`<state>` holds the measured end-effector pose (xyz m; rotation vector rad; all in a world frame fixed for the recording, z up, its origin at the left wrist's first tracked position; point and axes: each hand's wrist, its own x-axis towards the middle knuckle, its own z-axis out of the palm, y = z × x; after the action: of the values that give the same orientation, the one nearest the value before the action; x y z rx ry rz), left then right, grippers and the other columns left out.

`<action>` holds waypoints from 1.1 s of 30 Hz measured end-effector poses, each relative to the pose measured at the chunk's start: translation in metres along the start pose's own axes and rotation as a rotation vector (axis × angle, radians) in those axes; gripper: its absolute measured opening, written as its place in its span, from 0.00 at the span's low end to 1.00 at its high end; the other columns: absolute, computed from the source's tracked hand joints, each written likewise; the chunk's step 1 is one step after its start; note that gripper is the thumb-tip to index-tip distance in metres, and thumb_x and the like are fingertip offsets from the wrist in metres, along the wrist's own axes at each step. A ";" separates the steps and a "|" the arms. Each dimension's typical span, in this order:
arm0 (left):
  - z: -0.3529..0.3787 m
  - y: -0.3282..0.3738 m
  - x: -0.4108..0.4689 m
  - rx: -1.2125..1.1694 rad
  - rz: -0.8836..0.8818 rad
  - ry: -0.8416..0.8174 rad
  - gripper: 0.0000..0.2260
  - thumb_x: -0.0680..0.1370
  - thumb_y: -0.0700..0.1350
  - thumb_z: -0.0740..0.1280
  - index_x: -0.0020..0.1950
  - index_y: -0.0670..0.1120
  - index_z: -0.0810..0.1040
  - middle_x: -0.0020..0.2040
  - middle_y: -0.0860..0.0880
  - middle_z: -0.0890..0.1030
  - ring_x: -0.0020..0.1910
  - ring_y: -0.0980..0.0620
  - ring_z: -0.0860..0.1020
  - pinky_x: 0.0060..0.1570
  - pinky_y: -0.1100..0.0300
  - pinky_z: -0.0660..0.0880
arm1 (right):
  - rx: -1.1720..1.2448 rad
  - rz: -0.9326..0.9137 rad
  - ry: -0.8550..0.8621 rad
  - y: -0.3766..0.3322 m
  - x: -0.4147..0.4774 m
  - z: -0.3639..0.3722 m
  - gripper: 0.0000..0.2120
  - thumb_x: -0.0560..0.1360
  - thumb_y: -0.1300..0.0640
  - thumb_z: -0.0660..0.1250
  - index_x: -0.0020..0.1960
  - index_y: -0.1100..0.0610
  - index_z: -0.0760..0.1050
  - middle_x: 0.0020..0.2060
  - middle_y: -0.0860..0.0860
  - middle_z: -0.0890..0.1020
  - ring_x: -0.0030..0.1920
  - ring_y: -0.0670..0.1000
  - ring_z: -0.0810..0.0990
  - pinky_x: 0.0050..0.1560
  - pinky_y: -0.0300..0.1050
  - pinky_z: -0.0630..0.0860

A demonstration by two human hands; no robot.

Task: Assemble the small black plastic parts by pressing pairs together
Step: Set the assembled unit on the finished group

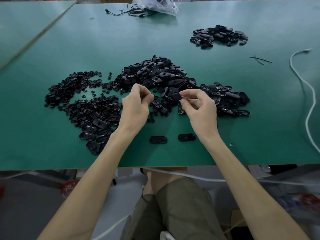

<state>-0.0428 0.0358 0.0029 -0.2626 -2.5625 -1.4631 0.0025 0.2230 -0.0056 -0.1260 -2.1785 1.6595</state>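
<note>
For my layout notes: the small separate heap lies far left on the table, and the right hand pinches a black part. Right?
No: the head view shows the small separate heap far right on the table. The right hand does pinch a black part.

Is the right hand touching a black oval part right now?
Touching: the head view shows the right hand pinching a black oval part between thumb and fingertips.
</note>
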 end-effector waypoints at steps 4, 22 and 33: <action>0.016 0.012 0.004 -0.217 0.054 -0.050 0.06 0.82 0.38 0.70 0.50 0.48 0.76 0.44 0.49 0.83 0.40 0.55 0.84 0.44 0.64 0.78 | 0.036 0.003 0.000 -0.001 0.001 -0.001 0.11 0.79 0.66 0.72 0.52 0.50 0.83 0.52 0.55 0.84 0.47 0.51 0.86 0.54 0.50 0.83; 0.027 0.000 0.000 -0.522 0.026 -0.110 0.05 0.80 0.37 0.73 0.55 0.43 0.84 0.41 0.52 0.85 0.38 0.56 0.82 0.37 0.68 0.75 | 0.104 0.007 0.006 0.003 0.001 0.000 0.11 0.78 0.66 0.73 0.57 0.54 0.83 0.43 0.46 0.84 0.45 0.49 0.85 0.52 0.48 0.83; 0.028 -0.003 -0.001 -0.551 0.026 -0.101 0.02 0.80 0.39 0.73 0.51 0.43 0.84 0.40 0.51 0.86 0.35 0.55 0.81 0.37 0.66 0.76 | 0.202 0.019 -0.058 0.002 -0.002 0.000 0.11 0.78 0.68 0.72 0.59 0.62 0.81 0.48 0.53 0.85 0.47 0.52 0.88 0.55 0.53 0.85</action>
<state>-0.0441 0.0583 -0.0134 -0.4473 -2.1560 -2.1691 0.0040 0.2230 -0.0081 -0.0424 -2.0405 1.9044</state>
